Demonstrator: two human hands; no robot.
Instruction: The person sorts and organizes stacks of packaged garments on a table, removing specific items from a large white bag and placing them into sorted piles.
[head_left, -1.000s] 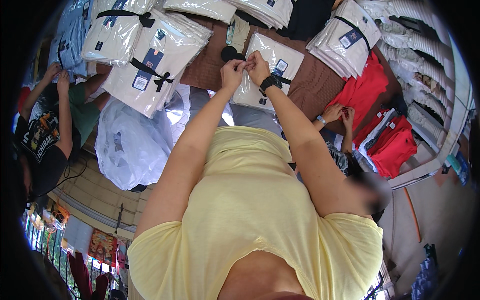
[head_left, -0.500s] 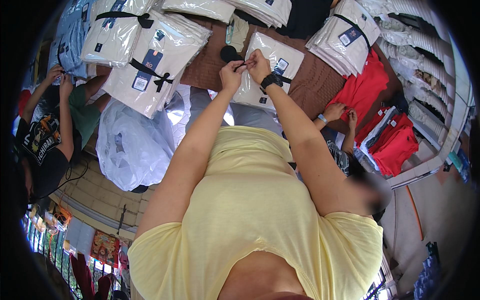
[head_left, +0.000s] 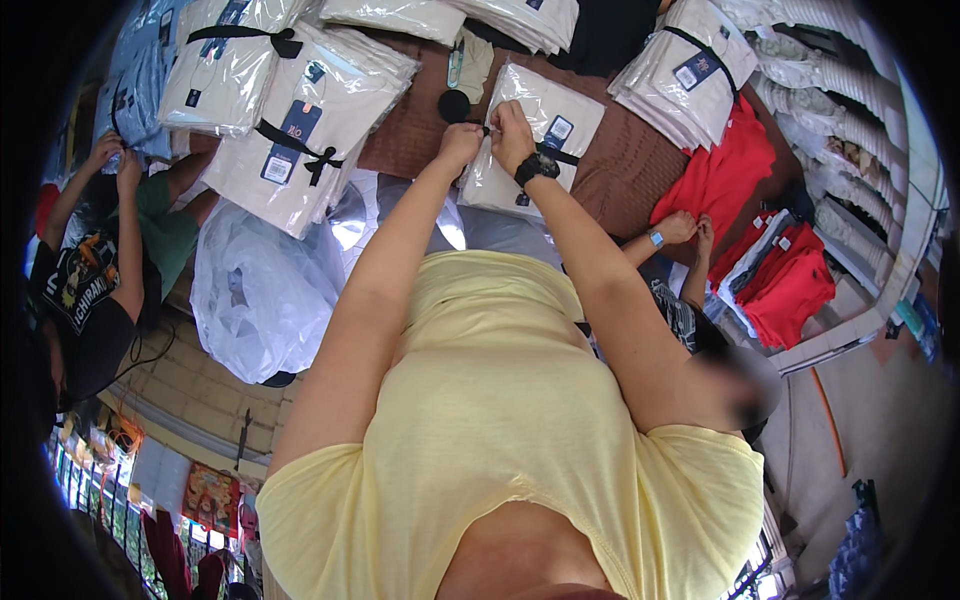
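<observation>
A clear-plastic pack of folded cream garments [head_left: 585,115] lies on the brown cloth in front of me. A black ribbon [head_left: 568,158] runs across it, partly under my right wrist. At the pack's left edge my left hand [head_left: 461,145] is closed, pinching the ribbon. My right hand [head_left: 512,133], with a black watch on the wrist, is bent over the pack close beside it, its fingers closed on the ribbon too. Fingers cover most of the knot area. Just beyond my left hand sits a round black object, perhaps a ribbon roll [head_left: 454,105].
Tied packs [head_left: 300,150] are stacked at left, another bundle [head_left: 690,70] at far right. A teal-handled cutter [head_left: 456,65] lies beyond the roll. At right a co-worker's hands [head_left: 680,228] handle red cloth [head_left: 725,165]; at left another person [head_left: 95,270] works on blue packs.
My hands have drawn slightly apart, the left a little lower and left, the right fingers curling more. The pack has shifted slightly left. The co-worker's watch hand at right has turned.
</observation>
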